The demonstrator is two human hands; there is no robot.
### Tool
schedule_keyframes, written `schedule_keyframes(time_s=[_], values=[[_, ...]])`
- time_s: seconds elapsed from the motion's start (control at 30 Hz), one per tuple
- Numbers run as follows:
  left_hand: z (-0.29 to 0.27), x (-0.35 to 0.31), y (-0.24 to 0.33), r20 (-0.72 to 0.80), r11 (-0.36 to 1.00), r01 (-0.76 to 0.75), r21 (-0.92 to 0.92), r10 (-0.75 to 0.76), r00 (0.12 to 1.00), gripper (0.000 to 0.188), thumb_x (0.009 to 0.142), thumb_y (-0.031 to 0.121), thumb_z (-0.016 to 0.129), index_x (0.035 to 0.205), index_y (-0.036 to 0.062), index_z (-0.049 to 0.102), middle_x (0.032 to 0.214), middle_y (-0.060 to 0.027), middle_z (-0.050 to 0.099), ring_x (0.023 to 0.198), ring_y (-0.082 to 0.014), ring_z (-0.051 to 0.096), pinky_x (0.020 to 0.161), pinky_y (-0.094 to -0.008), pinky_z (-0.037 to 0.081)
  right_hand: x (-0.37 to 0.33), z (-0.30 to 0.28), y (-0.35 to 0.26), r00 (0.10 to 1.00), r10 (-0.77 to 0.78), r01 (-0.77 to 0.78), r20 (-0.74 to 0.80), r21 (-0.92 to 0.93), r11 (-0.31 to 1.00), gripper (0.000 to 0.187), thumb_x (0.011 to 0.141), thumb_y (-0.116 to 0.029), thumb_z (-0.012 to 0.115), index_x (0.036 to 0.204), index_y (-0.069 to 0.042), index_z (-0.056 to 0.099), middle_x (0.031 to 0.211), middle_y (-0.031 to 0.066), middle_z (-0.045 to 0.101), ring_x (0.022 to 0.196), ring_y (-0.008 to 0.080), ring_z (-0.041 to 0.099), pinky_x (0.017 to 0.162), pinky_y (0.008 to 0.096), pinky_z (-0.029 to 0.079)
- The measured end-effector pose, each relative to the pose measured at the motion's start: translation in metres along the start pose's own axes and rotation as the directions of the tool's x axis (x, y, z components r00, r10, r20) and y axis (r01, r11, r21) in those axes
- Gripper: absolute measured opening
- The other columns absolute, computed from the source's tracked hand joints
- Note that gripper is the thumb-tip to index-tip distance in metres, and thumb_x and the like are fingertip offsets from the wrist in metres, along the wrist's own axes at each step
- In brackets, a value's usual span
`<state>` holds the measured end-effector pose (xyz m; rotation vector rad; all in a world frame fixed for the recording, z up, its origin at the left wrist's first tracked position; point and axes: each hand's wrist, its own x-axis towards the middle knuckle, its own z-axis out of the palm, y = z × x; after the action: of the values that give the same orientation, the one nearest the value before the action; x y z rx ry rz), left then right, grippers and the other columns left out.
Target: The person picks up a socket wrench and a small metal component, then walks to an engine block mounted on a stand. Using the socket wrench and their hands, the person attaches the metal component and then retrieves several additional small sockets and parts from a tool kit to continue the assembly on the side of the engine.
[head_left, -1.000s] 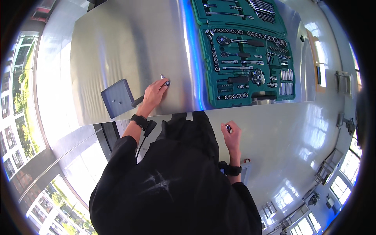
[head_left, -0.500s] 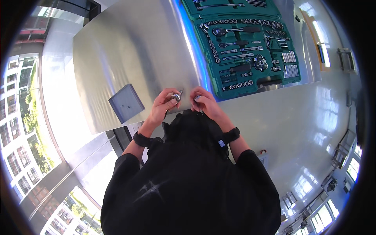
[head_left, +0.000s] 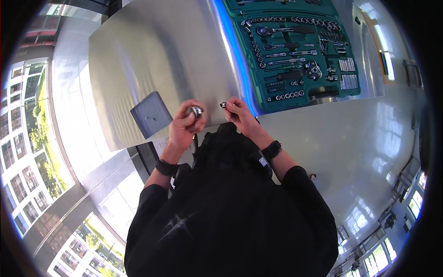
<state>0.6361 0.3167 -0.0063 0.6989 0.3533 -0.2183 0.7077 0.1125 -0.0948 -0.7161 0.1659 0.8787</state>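
My left hand (head_left: 182, 127) is closed around a ratchet wrench (head_left: 197, 111), its round chrome head showing past the thumb. Most of its handle is hidden by the palm. A short distance to the right, my right hand (head_left: 243, 117) pinches a small chrome socket (head_left: 223, 105) between thumb and fingertips. The socket's end faces the ratchet head, and a gap separates the two. Both hands are held at the near edge of the metal table (head_left: 194, 55).
A shallow grey tray (head_left: 159, 102) with a couple of small parts lies left of my hands. On the right, an open green tool case (head_left: 253, 94) holds rows of sockets, ratchets and extension bars. The table's near edge runs just under my wrists.
My hands have moved apart. The left hand has turned the ratchet head, and the right hand now shows the socket at its fingertips. The whole view has shifted slightly.
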Motion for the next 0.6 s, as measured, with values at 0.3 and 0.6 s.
schedule_keyframes(time_s=[0.3, 0.6], values=[[0.002, -0.012, 0.031, -0.054, 0.848, -0.020, 0.530, 0.057, 0.997, 0.022, 0.100, 0.008, 0.052, 0.118, 0.0057, 0.039, 0.088, -0.0130, 0.063, 0.067, -0.0104, 0.042, 0.064, -0.0234, 0.036, 0.043, -0.010, 0.009, 0.912, -0.408, 0.045, -0.029, -0.984, 0.170, 0.033, 0.087, -0.031, 0.073, 0.079, -0.003, 0.058, 0.069, 0.0107, 0.062, 0.061, 0.0300, 0.060, 0.056, 0.0415, 0.044], [-0.001, -0.026, 0.013, -0.111, 0.817, 0.015, 0.577, 0.061, 0.992, 0.022, 0.098, 0.008, 0.058, 0.105, 0.0066, 0.037, 0.093, -0.0157, 0.067, 0.068, -0.0086, 0.045, 0.062, -0.0236, 0.038, 0.051, -0.007, 0.007, 0.954, -0.299, -0.049, 0.022, -0.973, -0.226, 0.032, 0.090, -0.036, 0.067, 0.085, -0.005, 0.061, 0.080, 0.0141, 0.069, 0.076, 0.0375, 0.067, 0.066, 0.0472, 0.052]])
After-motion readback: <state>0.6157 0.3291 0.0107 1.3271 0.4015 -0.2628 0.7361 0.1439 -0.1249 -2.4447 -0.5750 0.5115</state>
